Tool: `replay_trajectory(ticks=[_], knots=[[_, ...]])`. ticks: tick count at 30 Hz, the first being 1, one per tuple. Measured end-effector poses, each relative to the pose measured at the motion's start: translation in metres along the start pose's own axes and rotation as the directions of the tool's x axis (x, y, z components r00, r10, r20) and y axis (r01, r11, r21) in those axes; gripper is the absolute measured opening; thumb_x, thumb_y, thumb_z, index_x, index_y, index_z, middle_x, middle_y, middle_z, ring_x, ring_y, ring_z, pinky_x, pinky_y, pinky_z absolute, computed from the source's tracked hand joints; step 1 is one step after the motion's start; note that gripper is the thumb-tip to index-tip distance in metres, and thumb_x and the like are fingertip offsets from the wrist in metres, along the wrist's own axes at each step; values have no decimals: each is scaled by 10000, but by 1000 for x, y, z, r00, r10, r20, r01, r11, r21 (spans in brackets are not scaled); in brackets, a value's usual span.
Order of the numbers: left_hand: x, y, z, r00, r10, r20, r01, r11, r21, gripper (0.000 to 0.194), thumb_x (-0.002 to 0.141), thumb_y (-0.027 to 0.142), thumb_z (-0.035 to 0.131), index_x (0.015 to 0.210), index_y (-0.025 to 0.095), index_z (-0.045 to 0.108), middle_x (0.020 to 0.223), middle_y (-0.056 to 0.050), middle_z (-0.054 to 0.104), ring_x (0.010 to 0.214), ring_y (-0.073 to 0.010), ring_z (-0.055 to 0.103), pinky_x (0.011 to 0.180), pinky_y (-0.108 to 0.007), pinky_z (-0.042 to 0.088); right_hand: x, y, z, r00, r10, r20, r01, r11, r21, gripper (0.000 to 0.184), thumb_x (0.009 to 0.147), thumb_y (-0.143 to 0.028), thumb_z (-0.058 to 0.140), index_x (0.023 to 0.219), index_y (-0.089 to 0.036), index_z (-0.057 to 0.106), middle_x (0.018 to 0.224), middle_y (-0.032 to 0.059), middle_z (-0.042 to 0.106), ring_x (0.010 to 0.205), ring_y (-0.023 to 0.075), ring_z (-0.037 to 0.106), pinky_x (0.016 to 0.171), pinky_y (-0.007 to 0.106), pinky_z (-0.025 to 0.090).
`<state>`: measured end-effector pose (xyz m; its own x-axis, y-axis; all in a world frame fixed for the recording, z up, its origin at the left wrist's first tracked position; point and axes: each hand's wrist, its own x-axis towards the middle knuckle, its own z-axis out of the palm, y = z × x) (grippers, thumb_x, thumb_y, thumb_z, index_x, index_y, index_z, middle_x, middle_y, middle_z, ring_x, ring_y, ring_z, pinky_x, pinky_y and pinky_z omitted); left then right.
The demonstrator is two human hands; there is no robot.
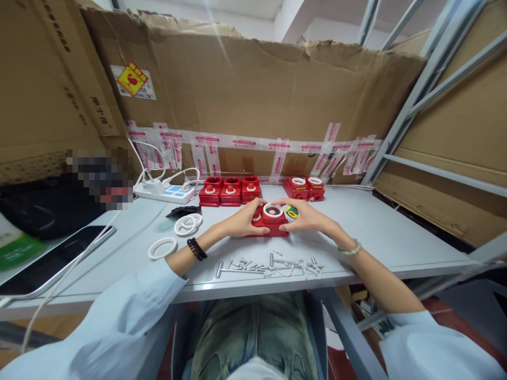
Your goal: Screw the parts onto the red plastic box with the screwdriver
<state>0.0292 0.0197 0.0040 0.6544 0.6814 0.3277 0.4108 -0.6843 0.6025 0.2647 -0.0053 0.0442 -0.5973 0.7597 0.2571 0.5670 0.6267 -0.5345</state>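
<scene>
A red box-shaped housing sits on the desk in front of me, a white ring around the dark round opening on its top. My left hand grips its left side, with thumb at the front and fingers behind. From the other side my right hand holds it the same way, fingertips curled around the right edge. Just behind the right fingers, a green and yellow object is partly covered; its kind is unclear. Three loose white rings lie left of my left wrist.
Metal T-shaped rods, screws and white cords lie along the front edge. Behind stand three red housings and two ringed ones. A power strip, a black pouch and a tablet-like device are at left. Cardboard walls the back.
</scene>
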Motion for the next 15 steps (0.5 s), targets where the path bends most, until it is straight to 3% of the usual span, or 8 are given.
replay_trajectory(ticks=[5,8,12,15], knots=[[-1,-6,1,998,12,-60,-5,991,131,795,769,529,676,1401,190,332,1443,-192,412,1350,-368,392,1109,-568,333,-18,1,-15,988,133,-79,-145,974,-174,547,686,-277,748,1201,-210,575,1202,71,665,1024,230,636,896,352,474],[-1,-7,0,997,6,-83,7,989,150,765,800,545,637,1406,192,332,1428,-190,428,1342,-356,400,1102,-557,344,-24,10,-21,950,245,-195,-297,901,-317,524,710,-349,744,1176,-203,554,1202,88,664,1026,267,638,858,368,474],[-1,-4,0,998,-34,-48,43,979,197,744,808,548,611,1395,180,339,1402,-195,442,1309,-364,419,1061,-568,373,-7,20,-13,871,324,-368,-476,743,-471,586,748,-522,715,1144,-135,525,1095,164,687,988,330,654,783,384,476],[-2,-3,0,999,-29,-38,37,976,214,717,814,545,599,1383,188,349,1386,-189,453,1287,-361,437,1046,-567,380,18,24,-2,833,352,-426,-544,657,-522,651,751,-573,710,1170,-119,506,1101,197,680,995,351,661,773,380,477]])
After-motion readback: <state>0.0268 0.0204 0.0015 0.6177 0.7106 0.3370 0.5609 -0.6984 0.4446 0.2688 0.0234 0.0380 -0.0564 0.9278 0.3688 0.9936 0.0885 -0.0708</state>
